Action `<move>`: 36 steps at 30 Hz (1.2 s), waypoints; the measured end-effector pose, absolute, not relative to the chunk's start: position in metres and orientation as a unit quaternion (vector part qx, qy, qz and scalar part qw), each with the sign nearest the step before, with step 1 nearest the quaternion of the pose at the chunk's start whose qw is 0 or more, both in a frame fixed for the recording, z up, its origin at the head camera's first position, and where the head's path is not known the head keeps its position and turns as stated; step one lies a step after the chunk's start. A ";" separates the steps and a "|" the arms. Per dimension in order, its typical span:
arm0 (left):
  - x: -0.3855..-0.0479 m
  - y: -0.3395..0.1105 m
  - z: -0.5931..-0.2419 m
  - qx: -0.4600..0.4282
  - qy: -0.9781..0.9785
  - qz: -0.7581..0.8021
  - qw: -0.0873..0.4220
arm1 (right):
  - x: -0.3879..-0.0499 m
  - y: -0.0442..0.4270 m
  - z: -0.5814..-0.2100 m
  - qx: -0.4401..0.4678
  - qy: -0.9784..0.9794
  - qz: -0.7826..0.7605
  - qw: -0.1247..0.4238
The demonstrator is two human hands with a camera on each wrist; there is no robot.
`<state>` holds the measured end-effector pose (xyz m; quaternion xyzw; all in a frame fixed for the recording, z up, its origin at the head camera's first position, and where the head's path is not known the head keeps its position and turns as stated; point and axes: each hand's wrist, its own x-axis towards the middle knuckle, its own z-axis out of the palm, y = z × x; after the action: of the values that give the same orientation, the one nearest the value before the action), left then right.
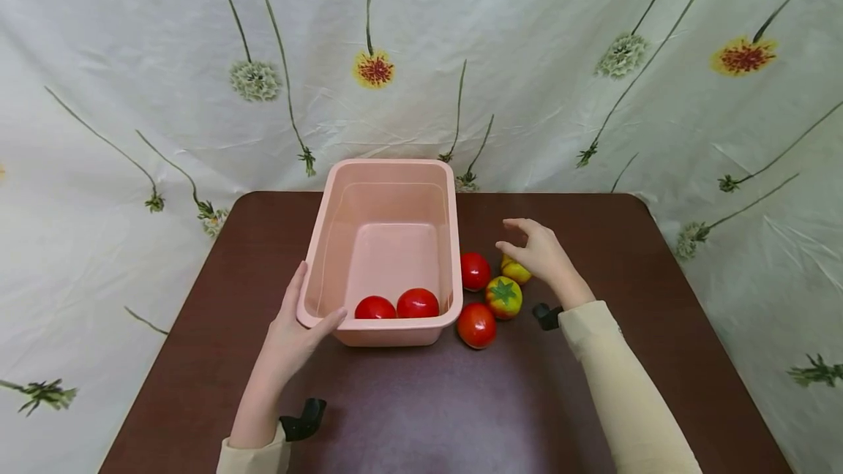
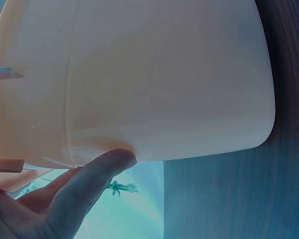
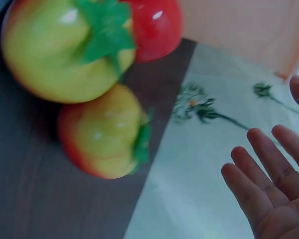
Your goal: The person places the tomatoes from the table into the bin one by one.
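A pink plastic bin [image 1: 395, 203] stands on the table with two red tomatoes [image 1: 418, 303] at its near end. My left hand [image 1: 290, 342] holds the bin's near left corner, thumb against the near wall and fingers along the left side; in the left wrist view its thumb presses the bin wall [image 2: 169, 89]. Right of the bin lie two red tomatoes [image 1: 477, 325] and two yellow-green ones [image 1: 503, 297]. My right hand [image 1: 540, 254] hovers over the farther yellow-green tomato [image 3: 102, 132], fingers apart, holding nothing.
The dark brown table [image 1: 408, 401] carries all of these. A white cloth [image 1: 527, 93] with printed flowers hangs behind the table and down both its sides. Black wrist straps [image 1: 303, 419] show at both sleeves.
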<state>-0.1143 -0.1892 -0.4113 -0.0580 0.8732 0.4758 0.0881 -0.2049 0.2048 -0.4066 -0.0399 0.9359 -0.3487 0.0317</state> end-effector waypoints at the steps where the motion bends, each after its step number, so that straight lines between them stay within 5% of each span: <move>1: -0.114 -0.189 -0.411 -0.058 0.873 0.476 0.087 | -0.205 0.206 -0.409 -0.036 0.938 -0.344 0.034; 36: -0.115 -0.188 -0.412 -0.067 0.875 0.472 0.087 | -0.215 0.226 -0.473 0.072 0.927 -0.343 0.132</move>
<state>-0.1145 -0.1877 -0.4123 -0.0671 0.8748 0.4718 0.0868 -0.2146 0.2259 -0.4725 0.0719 0.9274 -0.3427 0.1319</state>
